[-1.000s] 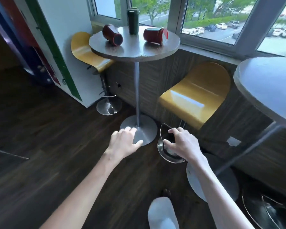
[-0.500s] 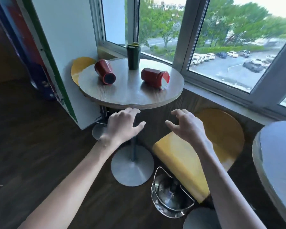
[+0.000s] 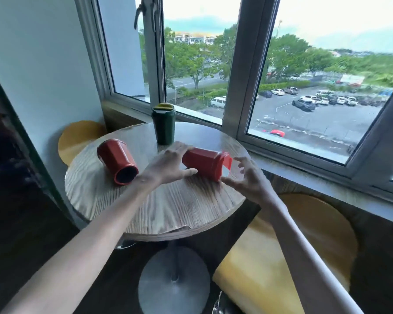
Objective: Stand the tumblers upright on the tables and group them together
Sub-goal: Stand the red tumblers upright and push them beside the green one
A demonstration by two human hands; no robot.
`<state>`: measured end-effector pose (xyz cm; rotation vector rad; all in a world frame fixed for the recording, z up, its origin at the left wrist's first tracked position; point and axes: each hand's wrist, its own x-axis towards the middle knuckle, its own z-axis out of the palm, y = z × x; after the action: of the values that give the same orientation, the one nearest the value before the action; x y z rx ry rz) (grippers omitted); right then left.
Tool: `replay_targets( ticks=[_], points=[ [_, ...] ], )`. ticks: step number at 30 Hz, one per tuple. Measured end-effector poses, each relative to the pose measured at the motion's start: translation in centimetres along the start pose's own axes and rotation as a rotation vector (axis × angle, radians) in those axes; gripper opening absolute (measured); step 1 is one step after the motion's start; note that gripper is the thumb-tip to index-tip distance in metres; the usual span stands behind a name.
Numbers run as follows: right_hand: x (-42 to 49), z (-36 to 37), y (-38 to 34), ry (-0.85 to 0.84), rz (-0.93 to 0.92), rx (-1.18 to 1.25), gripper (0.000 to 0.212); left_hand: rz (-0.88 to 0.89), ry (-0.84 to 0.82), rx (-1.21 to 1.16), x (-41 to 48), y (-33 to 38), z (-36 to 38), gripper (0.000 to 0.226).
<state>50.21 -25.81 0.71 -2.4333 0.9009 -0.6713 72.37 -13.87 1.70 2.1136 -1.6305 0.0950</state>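
Two red tumblers lie on their sides on the round wooden table (image 3: 168, 211). The left red tumbler (image 3: 117, 160) points its open mouth toward me. The right red tumbler (image 3: 205, 163) lies across the middle with its lid end to the right. A dark green tumbler (image 3: 163, 123) stands upright at the far edge by the window. My left hand (image 3: 170, 165) touches the base end of the right red tumbler with straight spread fingers. My right hand (image 3: 247, 177) hovers spread at its lid end, just short of touching.
A yellow bar stool (image 3: 288, 252) stands at the lower right beside the table, another yellow stool (image 3: 77, 137) behind its left side. The table's metal foot (image 3: 174, 282) sits below. The window sill (image 3: 304, 177) runs along the right; a white wall is on the left.
I have come up to the table and my view has risen. Both hands moved forward over the tabletop to either end of the right red tumbler.
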Motion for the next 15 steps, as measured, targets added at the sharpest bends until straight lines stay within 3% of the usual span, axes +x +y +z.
replay_targets(
  ticks=[6, 15],
  points=[
    [2.6, 1.8, 0.9, -0.076, 0.077, 0.213, 0.1, 0.059, -0.046, -0.035, 3.7, -2.9, 1.5, 0.082],
    [4.1, 2.6, 1.6, -0.068, 0.02, 0.339, 0.086, 0.146, -0.042, -0.115, 4.7, -3.5, 2.4, 0.071]
  ],
)
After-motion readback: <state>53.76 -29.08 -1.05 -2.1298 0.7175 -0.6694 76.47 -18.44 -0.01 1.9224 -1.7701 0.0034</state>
